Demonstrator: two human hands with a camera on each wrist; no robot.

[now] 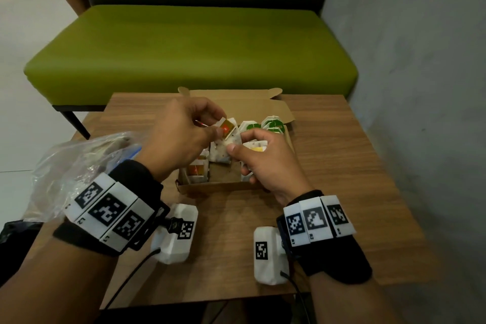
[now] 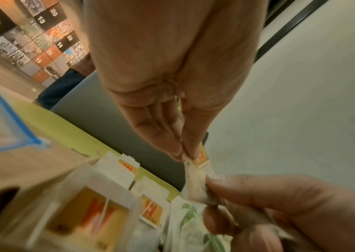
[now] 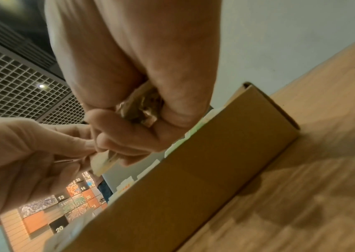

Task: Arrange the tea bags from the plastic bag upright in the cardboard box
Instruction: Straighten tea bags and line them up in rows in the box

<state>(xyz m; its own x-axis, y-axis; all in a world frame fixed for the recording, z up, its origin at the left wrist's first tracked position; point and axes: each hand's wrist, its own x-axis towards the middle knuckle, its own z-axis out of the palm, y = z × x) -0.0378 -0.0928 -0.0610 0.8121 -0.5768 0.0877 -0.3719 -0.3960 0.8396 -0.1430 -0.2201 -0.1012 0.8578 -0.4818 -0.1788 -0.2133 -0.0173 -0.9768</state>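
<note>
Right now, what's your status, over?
Both hands pinching one tea bag over box. Several bags already upright inside. Nothing blocking.

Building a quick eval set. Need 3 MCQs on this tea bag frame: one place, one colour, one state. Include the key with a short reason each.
1. Where does the plastic bag lie?
A. left of the cardboard box
B. inside the box
C. on the green bench

2. What colour are the tags on the tea bags at the box's far right?
A. blue
B. green
C. black

3. How is the tea bag over the box held?
A. left hand alone
B. lying loose
C. pinched by both hands, right hand at its lower part

Key: 1 A, the bag sits by the left forearm; 2 B, green print shows; 3 C, both hands' fingers close on it.
</note>
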